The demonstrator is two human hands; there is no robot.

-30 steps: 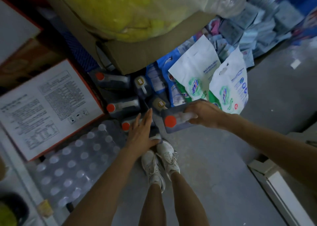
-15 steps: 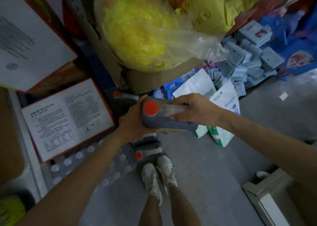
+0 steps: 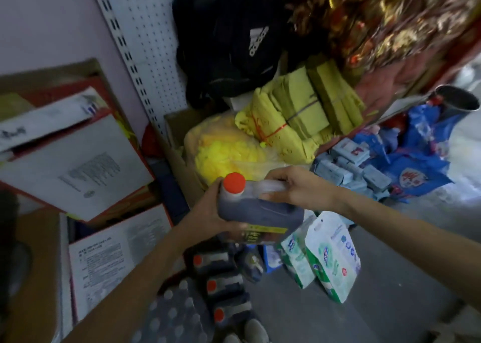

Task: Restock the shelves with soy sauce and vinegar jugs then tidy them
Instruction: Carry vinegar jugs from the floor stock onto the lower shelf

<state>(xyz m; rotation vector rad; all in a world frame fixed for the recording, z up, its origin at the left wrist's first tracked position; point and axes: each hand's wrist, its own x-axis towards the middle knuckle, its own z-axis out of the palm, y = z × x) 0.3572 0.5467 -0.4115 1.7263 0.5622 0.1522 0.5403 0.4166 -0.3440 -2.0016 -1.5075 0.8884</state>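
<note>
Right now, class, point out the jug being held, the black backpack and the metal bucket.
jug (image 3: 260,213): head view, dark body.
black backpack (image 3: 229,51): head view, front panel.
metal bucket (image 3: 455,102): head view, its visible middle.

The dark jug (image 3: 260,212) has left the row of jugs (image 3: 221,285) on the floor and is now held in the air above them, its orange cap (image 3: 234,183) against the yellow bag (image 3: 229,157). The left hand (image 3: 205,217), flat and free a second ago, now cups the jug's side. The right hand (image 3: 299,189) has carried the handle upward. The view has tilted up, bringing in a pegboard panel (image 3: 145,30) and a black backpack (image 3: 229,43).
</note>
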